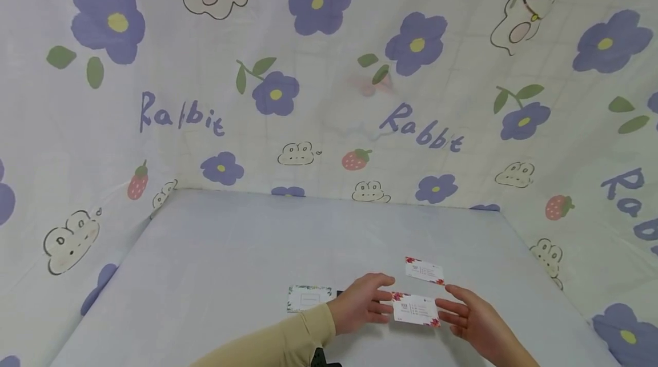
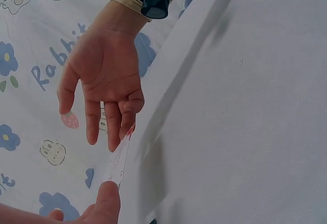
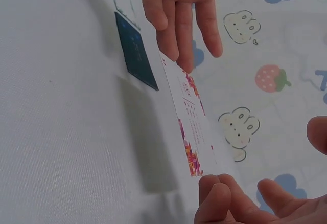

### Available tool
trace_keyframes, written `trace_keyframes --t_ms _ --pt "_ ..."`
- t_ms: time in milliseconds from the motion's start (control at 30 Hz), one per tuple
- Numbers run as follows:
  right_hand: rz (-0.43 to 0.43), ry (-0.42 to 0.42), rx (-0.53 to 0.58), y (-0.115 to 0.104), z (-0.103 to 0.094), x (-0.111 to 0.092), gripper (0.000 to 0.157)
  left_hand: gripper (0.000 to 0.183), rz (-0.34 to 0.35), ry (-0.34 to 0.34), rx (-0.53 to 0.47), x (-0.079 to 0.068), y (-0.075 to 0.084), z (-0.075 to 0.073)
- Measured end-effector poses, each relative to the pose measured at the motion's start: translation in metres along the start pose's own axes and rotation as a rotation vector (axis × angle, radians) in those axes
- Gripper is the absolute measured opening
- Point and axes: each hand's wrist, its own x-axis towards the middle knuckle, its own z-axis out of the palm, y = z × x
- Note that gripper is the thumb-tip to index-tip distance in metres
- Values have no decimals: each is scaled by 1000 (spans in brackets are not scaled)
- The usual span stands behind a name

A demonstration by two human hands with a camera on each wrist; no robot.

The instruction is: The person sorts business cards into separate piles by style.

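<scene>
A white business card [image 1: 416,309] with red floral corners is held up between my two hands, off the table. My left hand [image 1: 362,301] touches its left edge with extended fingertips, the thumb raised apart. At the opposite edge, the fingertips of my right hand [image 1: 478,318] support the card, also with fairly straight fingers. In the right wrist view the card [image 3: 186,111] spans the gap between both hands. A second card of the same design [image 1: 424,270] lies on the table behind it.
Left of my left hand lies a white card [image 1: 309,298] with a green leafy border. Beside it is a dark card [image 3: 135,50], mostly hidden by my hand in the head view. A patterned curtain [image 1: 329,121] encloses the white table [image 1: 247,241].
</scene>
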Motion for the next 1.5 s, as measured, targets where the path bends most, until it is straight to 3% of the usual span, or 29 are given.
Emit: trace_keyframes --t_ms 333,567,1267,1500 --pt "-5 24 -1 4 0 9 77 81 -17 25 -66 16 -9 4" --pt "1 22 3 6 2 18 77 79 -12 40 -54 26 -12 2" --pt "-8 35 13 8 8 22 87 67 -4 34 -24 29 -15 -1" --pt "0 39 31 9 8 21 78 67 4 1 -35 28 -15 -2"
